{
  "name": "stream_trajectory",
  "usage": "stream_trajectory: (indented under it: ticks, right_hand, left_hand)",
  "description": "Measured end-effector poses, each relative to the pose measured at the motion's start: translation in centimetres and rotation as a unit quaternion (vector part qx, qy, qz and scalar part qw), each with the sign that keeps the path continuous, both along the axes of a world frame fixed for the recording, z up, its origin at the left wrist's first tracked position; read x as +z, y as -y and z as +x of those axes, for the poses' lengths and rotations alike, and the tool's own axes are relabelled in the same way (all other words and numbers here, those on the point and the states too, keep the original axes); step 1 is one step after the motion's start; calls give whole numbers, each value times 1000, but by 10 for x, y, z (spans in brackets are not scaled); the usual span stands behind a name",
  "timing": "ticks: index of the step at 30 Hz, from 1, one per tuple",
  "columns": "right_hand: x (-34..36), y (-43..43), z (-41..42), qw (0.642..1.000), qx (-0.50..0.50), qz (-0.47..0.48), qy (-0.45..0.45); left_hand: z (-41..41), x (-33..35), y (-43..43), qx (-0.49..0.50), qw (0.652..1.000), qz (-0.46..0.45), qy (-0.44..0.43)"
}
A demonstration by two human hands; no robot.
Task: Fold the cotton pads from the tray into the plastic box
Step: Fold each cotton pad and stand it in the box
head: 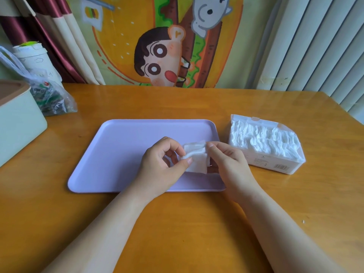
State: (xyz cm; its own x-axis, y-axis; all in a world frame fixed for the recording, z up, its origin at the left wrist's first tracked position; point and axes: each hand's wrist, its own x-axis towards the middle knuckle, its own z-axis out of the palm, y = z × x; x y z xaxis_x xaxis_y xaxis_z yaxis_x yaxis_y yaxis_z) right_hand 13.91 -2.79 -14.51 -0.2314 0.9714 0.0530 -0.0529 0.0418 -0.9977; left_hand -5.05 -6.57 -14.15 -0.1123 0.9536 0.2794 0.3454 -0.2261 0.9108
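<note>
Lilac tray; white cotton pad; clear plastic box; orange-brown table; cartoon-print curtain.

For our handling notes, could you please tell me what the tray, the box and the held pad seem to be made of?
Tray: likely plastic, matte lilac, moulded rounded rim.
Box: translucent plastic; white pads show through its wall.
Pad: soft white cotton-like fibre, bending where left hand and right hand pinch it.
</note>
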Motion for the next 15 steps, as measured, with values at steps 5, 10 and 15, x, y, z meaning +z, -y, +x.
stream_trajectory:
  ticks: [5, 10, 15]
  right_hand:
    - [0, -1, -1, 999, -37, -23, -11]
    - [-1, -2, -1, 999, -39, -15, 18]
    - [1, 0, -2, 1000, -2, -15, 21]
  left_hand:
    - [-1, -2, 0, -34, 998, 0, 57]
    - [-6, 2, -1, -82, 991, -23, 99]
    - [-7, -1, -5, -55, 996, -24, 67]
